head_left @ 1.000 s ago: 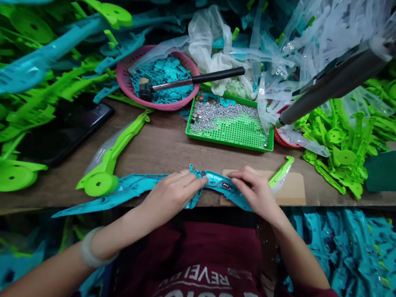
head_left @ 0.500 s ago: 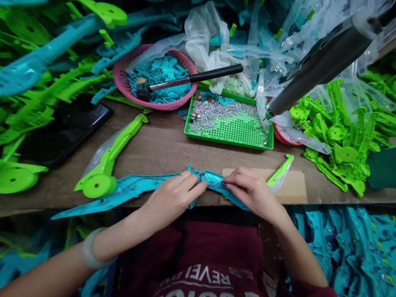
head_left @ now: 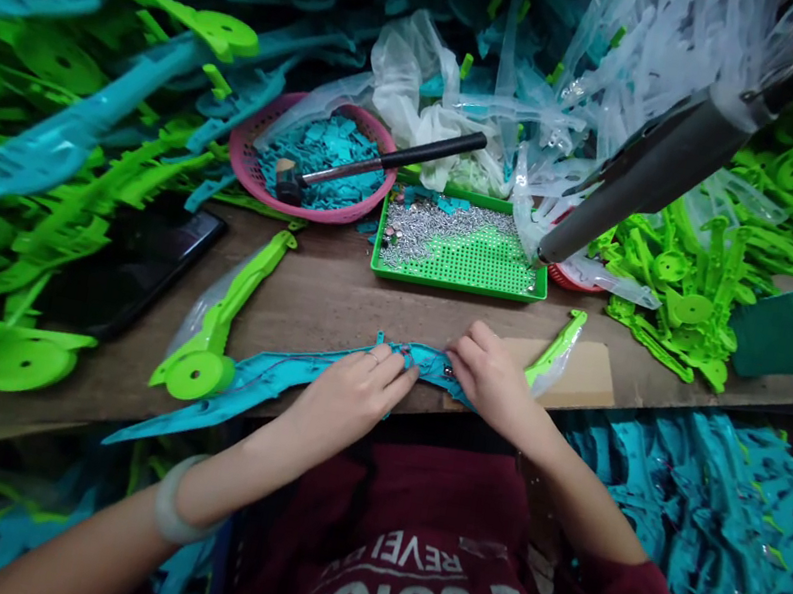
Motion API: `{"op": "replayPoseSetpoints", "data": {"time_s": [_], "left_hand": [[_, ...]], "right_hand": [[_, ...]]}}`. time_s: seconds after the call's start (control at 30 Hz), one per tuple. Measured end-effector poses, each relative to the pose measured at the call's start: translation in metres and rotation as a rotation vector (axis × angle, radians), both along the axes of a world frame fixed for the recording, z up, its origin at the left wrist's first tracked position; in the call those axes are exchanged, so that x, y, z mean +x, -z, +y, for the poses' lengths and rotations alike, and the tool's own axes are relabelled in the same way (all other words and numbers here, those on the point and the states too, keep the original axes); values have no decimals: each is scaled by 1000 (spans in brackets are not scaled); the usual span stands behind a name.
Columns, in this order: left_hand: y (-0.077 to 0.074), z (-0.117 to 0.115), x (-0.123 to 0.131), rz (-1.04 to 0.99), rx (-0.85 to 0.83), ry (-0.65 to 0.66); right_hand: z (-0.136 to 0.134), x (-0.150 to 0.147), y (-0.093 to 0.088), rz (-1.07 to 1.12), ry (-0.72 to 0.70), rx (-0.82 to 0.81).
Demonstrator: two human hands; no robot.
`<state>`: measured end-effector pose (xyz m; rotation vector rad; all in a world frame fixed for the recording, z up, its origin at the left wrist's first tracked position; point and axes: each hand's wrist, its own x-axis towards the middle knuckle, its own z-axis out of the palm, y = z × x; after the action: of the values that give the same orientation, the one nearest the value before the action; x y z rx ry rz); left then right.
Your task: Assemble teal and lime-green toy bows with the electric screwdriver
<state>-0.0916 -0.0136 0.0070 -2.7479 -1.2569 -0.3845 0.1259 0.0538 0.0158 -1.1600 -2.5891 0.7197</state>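
Observation:
A long teal plastic part [head_left: 262, 376] lies along the near edge of the wooden bench [head_left: 350, 300]. My left hand [head_left: 349, 396] curls over its middle and grips it. Just to the right, my right hand [head_left: 493, 379] pinches the same part, with the fingertips of both hands close together. A green plastic piece [head_left: 555, 349] pokes out from behind my right hand over a cardboard sheet [head_left: 585, 374]. Whatever small item sits under my fingertips is hidden.
A green tray [head_left: 457, 275] holds several small metal screws. Behind it a pink basket [head_left: 244, 160] of teal bits has a hammer [head_left: 380, 165] across it. A green part [head_left: 216, 328], a black phone [head_left: 136, 259], a teal box [head_left: 792, 338], a hanging grey tool [head_left: 645, 176] and heaps of green and teal parts surround the bench.
My right hand has slid a little left toward my left hand on the teal part. The left hand has hardly moved.

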Motion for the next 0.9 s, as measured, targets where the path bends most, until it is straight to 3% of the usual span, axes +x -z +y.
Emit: {"op": "replayPoseSetpoints", "data": {"time_s": [0.13, 0.3, 0.43, 0.63, 0.8, 0.9], "left_hand": [[0, 0, 0, -30, -22, -14], [2, 1, -2, -28, -63, -9], [4, 2, -2, -19, -125, -16], [1, 6, -2, -7, -221, -25], [-6, 8, 0, 10, -267, -21], [-6, 6, 3, -12, -235, -34]], "right_hand": [[-4, 13, -18, 125, -118, -120], [-17, 22, -18, -91, -104, 110], [-29, 24, -11, -85, -12, 243], [-27, 23, -15, 112, 79, 82], [-13, 8, -12, 15, -24, 51], [-8, 0, -11, 71, -8, -94]]}}
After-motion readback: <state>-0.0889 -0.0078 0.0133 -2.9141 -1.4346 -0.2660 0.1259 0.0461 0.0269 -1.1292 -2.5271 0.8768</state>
